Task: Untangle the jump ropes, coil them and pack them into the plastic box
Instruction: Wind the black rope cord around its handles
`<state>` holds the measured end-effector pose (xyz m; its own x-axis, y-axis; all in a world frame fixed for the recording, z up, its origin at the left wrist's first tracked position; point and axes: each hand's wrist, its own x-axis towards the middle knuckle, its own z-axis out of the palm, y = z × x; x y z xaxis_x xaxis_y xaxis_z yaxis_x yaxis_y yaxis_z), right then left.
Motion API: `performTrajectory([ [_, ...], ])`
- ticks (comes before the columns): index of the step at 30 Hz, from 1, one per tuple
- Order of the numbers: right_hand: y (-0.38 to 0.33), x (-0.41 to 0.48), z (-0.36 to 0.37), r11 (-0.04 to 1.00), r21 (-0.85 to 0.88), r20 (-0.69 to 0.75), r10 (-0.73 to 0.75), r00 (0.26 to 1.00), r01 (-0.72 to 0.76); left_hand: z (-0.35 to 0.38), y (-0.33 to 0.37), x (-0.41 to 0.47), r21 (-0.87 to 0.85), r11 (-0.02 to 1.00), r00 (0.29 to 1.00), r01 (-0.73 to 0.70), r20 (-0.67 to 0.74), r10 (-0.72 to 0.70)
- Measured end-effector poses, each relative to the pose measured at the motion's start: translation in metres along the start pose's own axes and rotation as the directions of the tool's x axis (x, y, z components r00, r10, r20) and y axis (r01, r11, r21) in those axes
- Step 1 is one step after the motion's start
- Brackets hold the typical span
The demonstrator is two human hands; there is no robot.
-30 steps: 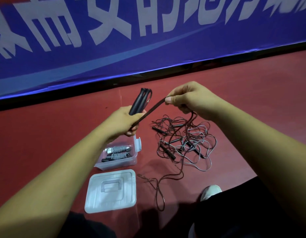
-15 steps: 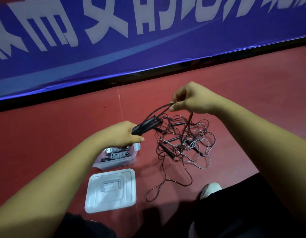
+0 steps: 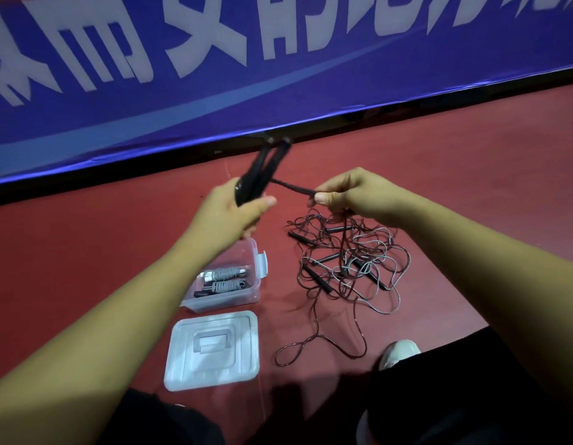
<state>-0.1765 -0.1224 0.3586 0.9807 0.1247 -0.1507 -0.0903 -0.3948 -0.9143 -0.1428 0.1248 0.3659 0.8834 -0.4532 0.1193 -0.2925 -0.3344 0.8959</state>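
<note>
My left hand [image 3: 228,216] grips the two black handles [image 3: 262,168] of one jump rope, held together and pointing up and away. My right hand [image 3: 349,194] pinches that rope's dark cord [image 3: 293,187], stretched taut from the handles. Below my right hand, a tangled pile of jump ropes [image 3: 346,261] with dark red and grey cords and several black handles lies on the red floor. One dark red loop [image 3: 314,345] trails toward me. A clear plastic box [image 3: 246,295], open, stands under my left wrist with two coiled grey ropes [image 3: 225,279] inside.
The box's clear lid [image 3: 214,348] lies flat on the floor in front of the box. A blue banner [image 3: 278,65] with white characters runs along the back. My white shoe [image 3: 399,351] and dark trouser legs sit at the bottom right.
My left hand has swung the handles from low and level up to pointing away. My right hand stays by the pile, with the cord pulled taut and wrapped round the handles.
</note>
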Motion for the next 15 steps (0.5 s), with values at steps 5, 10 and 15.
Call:
performTrajectory([
  [5, -0.001, 0.000, 0.018, 0.993, 0.109, 0.088, 0.039, 0.995, -0.049, -0.022, -0.017, 0.018, -0.102, 0.993, 0.986, 0.068, -0.147, -0.082],
  [10, -0.004, -0.011, 0.026, 0.986, -0.017, 0.199, 0.165, 0.966, -0.165, -0.053, -0.047, 0.039, -0.108, 0.965, 0.903, 0.240, -0.339, -0.263],
  [15, -0.030, -0.030, 0.044, 0.987, -0.158, 0.250, 0.060, 0.966, -0.020, -0.055, -0.075, 0.045, 0.390, 0.859, 0.928, 0.331, -0.302, -0.220],
])
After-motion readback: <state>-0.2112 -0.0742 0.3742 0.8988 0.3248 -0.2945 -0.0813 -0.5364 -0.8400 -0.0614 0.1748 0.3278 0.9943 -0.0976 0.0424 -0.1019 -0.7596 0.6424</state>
